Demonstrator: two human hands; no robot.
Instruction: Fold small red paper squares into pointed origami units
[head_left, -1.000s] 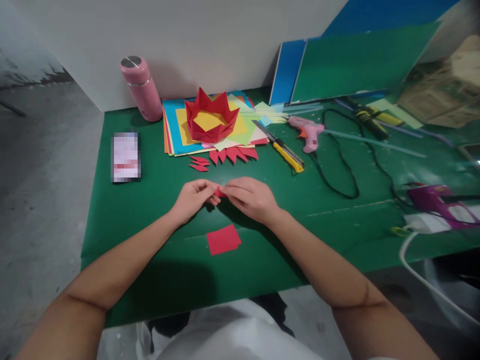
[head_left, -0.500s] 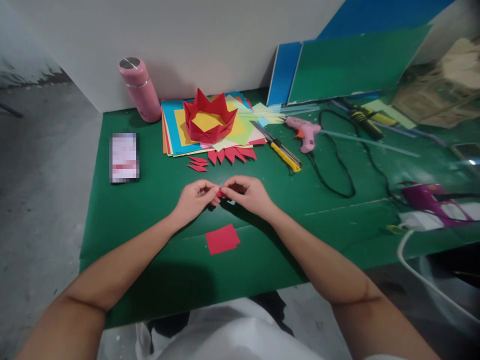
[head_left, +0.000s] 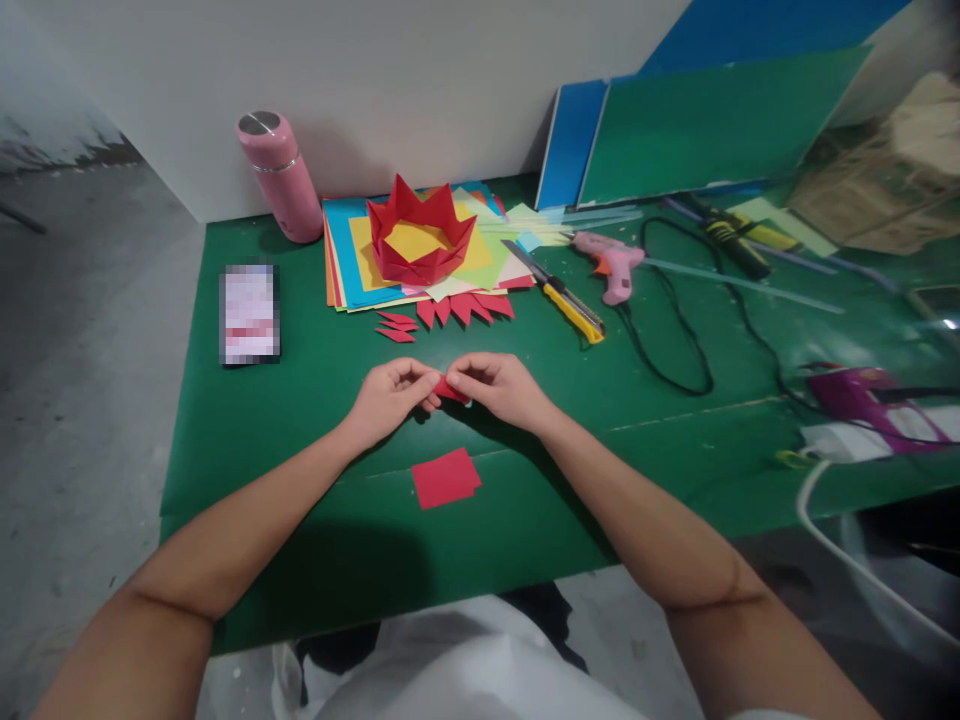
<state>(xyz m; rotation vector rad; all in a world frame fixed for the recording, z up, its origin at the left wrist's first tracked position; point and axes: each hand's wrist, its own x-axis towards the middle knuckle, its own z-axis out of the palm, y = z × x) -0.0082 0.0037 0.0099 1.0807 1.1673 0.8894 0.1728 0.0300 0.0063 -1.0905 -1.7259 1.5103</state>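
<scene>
A small folded red paper piece is pinched between my left hand and my right hand, just above the green table. Fingers of both hands are closed on it. A flat red paper square lies on the table just in front of my hands. Beyond them lie several folded red paper points and two loose ones. A red paper crown-shaped box sits on a stack of coloured paper sheets.
A pink flask stands at the back left, with a phone lying nearer me. A yellow utility knife, a pink glue gun with black cord, a purple tool and green and blue boards fill the right.
My hands have kept working the small red piece; my right fingers have shifted slightly and more of the red piece shows between the hands. Nothing else moved.
</scene>
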